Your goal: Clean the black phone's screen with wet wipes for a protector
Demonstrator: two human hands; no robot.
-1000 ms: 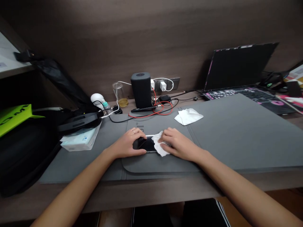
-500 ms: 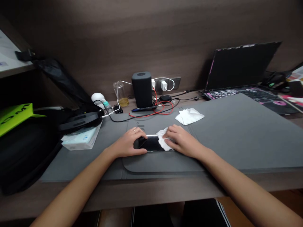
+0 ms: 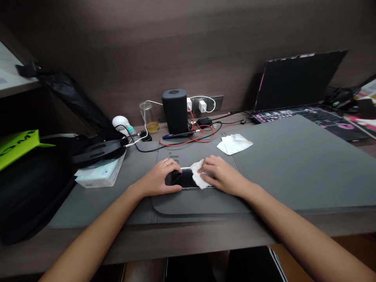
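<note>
Tissue shifted slightly toward left hand, whose grip clasps phone; right hand pinches tissue in closed grip.

Right of the right hand the mat gives free passage, while black box and red cable block behind

Forearms angled inward, left hand C-shaped, right hand seemingly bunched
</note>
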